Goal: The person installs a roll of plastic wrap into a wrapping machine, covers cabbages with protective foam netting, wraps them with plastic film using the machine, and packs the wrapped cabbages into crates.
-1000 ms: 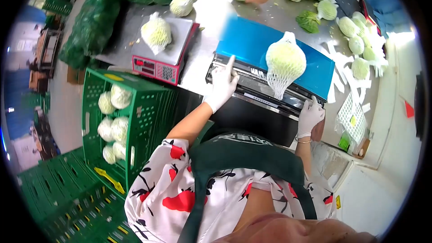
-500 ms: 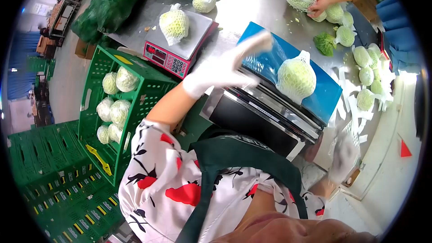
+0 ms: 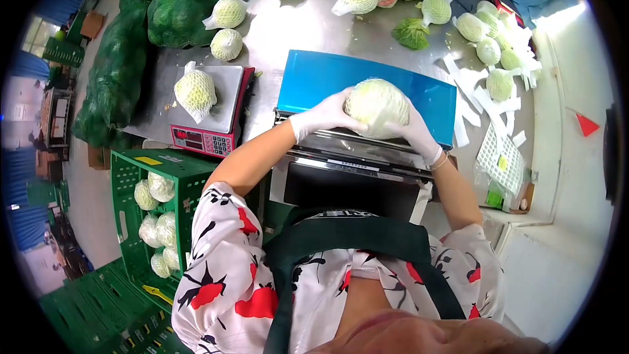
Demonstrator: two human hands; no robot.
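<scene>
Left hand (image 3: 329, 116) and right hand (image 3: 418, 135) cupped round one cabbage (image 3: 377, 103), one per side, over near edge of blue panel (image 3: 308, 82); contact with panel unclear. Panel's at near edge of counter (image 3: 270, 36). Scale (image 3: 227, 88) toward near left corner, netted cabbage (image 3: 195, 95) on it. Green crate (image 3: 190, 166) just off that corner.

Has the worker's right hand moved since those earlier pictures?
Yes, leftward. The right hand was by, then beyond, the right end of the blue panel; now it lies left of that end, against a cabbage.
</scene>
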